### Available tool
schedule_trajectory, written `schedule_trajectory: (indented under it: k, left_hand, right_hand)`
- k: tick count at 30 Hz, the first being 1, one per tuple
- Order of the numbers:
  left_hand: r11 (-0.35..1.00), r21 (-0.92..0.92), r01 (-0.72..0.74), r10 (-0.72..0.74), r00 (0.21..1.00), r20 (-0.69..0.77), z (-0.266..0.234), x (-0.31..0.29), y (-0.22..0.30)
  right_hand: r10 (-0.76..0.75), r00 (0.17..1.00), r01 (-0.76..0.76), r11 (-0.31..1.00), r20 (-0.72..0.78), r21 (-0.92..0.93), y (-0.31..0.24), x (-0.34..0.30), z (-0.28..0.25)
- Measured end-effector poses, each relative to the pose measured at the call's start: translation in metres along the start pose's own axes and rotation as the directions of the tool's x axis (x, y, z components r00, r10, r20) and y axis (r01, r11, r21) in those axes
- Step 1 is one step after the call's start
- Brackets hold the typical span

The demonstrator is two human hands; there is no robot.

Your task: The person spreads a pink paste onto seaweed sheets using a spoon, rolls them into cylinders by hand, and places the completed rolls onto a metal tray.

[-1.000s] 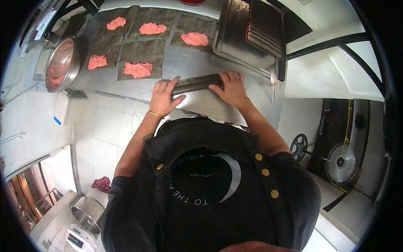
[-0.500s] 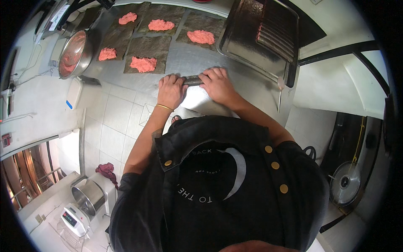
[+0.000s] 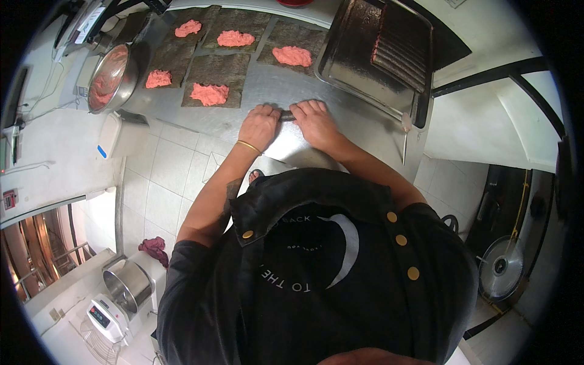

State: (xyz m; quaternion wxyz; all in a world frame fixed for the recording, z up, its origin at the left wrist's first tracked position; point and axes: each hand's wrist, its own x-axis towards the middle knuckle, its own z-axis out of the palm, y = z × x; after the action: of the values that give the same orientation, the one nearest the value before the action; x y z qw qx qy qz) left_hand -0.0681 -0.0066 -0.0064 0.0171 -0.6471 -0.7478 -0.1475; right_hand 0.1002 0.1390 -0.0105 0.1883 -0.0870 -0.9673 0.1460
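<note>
A dark, narrow seaweed roll (image 3: pixel 286 115) lies crosswise near the front edge of the steel table (image 3: pixel 267 82). My left hand (image 3: pixel 260 128) is closed over its left end, and my right hand (image 3: pixel 313 123) is closed over its right end. Only a short middle stretch of the roll shows between them. Beyond my hands lie several flat dark seaweed sheets (image 3: pixel 234 65), each bearing a lump of pink minced filling (image 3: pixel 209 93). One more pink lump (image 3: pixel 292 56) sits on a sheet ahead of my right hand.
A steel bowl (image 3: pixel 126 82) smeared with pink filling stands at the table's left. On the right, a dark metal tray (image 3: pixel 347 70) holds several finished rolls (image 3: pixel 398 64) in a row. A thin-handled tool (image 3: pixel 406 131) lies at the tray's near corner.
My left hand has shifted right along the roll, closer to my right hand, so less of the roll shows between them. My right hand has barely moved.
</note>
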Motion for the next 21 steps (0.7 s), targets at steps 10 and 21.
schedule_trajectory:
  k: [10, 21]
  left_hand:
    - [1.000, -0.016, -0.026, 0.026, 0.999, 0.042, 0.002, 0.011, -0.007]
    - [0.996, -0.057, -0.070, 0.072, 0.996, 0.044, 0.005, 0.015, -0.008]
  right_hand:
    - [-0.042, 0.999, 0.045, 0.993, 0.028, -0.107, 0.011, 0.003, 0.009]
    - [-0.016, 0.993, 0.027, 0.996, 0.119, -0.088, 0.014, 0.003, -0.002]
